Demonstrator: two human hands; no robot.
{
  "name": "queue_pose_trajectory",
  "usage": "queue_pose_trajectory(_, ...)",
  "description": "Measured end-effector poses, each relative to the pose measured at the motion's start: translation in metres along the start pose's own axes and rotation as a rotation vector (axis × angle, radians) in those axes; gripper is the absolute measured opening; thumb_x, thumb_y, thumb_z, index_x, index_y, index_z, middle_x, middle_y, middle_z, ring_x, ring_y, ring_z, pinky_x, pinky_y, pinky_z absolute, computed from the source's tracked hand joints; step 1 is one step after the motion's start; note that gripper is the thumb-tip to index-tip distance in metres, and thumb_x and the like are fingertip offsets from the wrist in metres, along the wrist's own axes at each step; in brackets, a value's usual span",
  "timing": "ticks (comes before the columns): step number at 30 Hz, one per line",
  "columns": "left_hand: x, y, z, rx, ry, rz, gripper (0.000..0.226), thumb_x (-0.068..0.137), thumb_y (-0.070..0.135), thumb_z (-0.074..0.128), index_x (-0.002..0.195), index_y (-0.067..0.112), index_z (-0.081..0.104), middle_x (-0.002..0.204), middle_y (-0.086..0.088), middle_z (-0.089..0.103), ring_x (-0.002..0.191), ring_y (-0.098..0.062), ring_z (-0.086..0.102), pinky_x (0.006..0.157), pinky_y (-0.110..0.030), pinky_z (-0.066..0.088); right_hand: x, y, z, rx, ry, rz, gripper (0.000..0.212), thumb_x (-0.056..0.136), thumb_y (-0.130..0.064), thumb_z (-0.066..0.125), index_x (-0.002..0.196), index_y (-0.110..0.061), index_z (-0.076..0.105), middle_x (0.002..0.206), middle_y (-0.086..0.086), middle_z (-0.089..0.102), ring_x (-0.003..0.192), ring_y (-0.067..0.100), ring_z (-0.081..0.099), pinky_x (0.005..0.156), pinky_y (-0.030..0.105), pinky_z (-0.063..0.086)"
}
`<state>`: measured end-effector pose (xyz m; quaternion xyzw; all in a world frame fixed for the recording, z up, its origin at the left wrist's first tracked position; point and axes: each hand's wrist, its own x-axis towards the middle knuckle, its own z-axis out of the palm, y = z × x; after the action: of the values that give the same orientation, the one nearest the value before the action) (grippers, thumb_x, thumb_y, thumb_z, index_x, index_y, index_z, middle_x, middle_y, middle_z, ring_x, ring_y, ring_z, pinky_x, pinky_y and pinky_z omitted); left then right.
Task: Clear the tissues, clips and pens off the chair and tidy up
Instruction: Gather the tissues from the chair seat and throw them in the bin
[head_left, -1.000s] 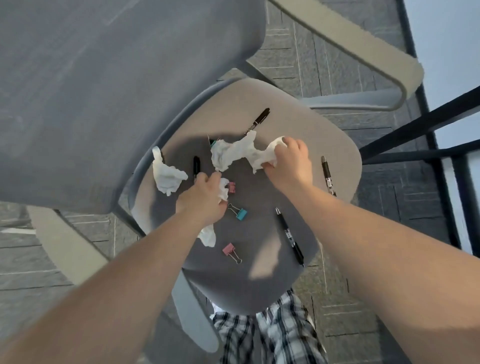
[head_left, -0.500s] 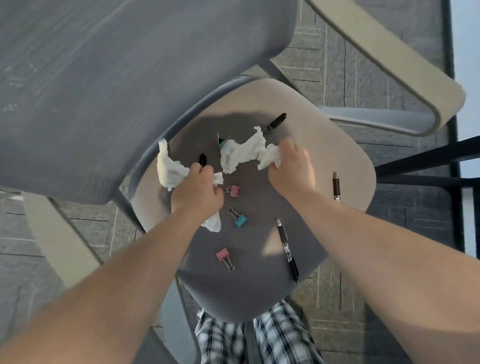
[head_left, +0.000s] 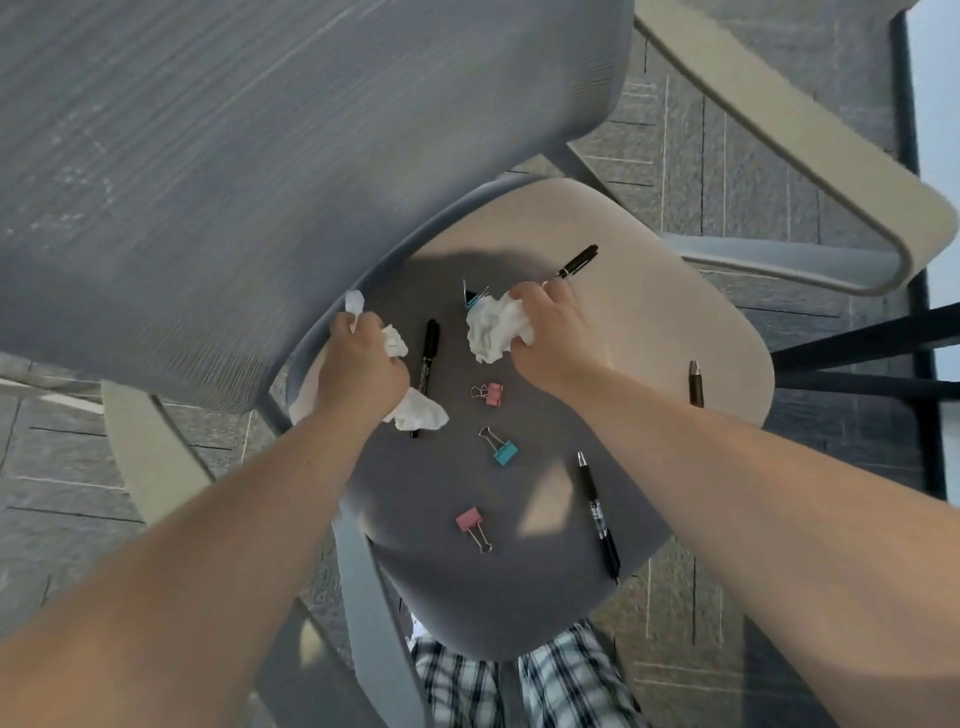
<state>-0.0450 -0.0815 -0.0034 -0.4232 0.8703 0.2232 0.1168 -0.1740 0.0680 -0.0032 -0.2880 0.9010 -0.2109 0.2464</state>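
The chair seat (head_left: 649, 332) holds tissues, clips and pens. My left hand (head_left: 358, 369) is closed on white tissues (head_left: 418, 413) at the seat's back left, with tissue sticking out above and below the fist. My right hand (head_left: 558, 332) grips a crumpled white tissue (head_left: 491, 330) near the seat's middle back. A black marker (head_left: 428, 356) lies between my hands. Two pink clips (head_left: 491, 394) (head_left: 470, 522) and a teal clip (head_left: 503, 449) lie in the middle. A second teal clip (head_left: 472, 297) sits just behind the right tissue. Pens lie at the back (head_left: 576, 261), the right edge (head_left: 695, 383) and the front right (head_left: 600, 512).
The grey chair backrest (head_left: 260, 182) fills the upper left. Beige armrests stand at the left (head_left: 150, 457) and upper right (head_left: 789, 135). Dark table legs (head_left: 857, 343) cross at the right. Below the seat's front edge are checked trousers (head_left: 519, 680), and the floor is grey carpet tile.
My left hand has moved to the back left and closed on the tissue there, uncovering the black marker. My right hand has bunched the middle tissue into a smaller wad.
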Motion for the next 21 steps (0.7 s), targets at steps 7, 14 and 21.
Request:
queue_pose_trajectory(7, 0.018, -0.017, 0.018, -0.085, -0.026, 0.022, 0.058, 0.082, 0.009, 0.056, 0.135, 0.002, 0.033, 0.134, -0.02, 0.037, 0.112, -0.039, 0.049, 0.089, -0.043, 0.044, 0.012, 0.0, 0.026, -0.149, -0.105, -0.03, 0.067, 0.081, -0.014, 0.06, 0.141, -0.024, 0.034, 0.14, 0.008, 0.036, 0.12, 0.034, 0.048, 0.092, 0.041, 0.045)
queue_pose_trajectory(14, 0.031, -0.026, 0.029, 0.016, -0.133, 0.039, 0.045, 0.079, 0.014, 0.065, 0.12, 0.006, 0.049, 0.129, -0.019, 0.034, 0.095, -0.035, 0.055, 0.082, -0.035, 0.044, 0.017, 0.011, 0.042, -0.18, -0.118, -0.001, 0.044, 0.085, -0.013, 0.059, 0.127, -0.016, 0.048, 0.123, 0.014, 0.047, 0.109, 0.037, 0.051, 0.071, 0.035, 0.043)
queue_pose_trajectory(21, 0.027, -0.019, 0.018, 0.029, -0.094, 0.093, 0.037, 0.08, 0.014, 0.064, 0.111, -0.002, 0.053, 0.116, -0.02, 0.048, 0.097, -0.035, 0.054, 0.073, -0.034, 0.038, 0.008, 0.009, 0.029, -0.115, -0.051, 0.065, 0.022, 0.082, -0.005, 0.052, 0.104, -0.005, 0.057, 0.113, 0.016, 0.053, 0.101, 0.038, 0.054, 0.065, 0.035, 0.039)
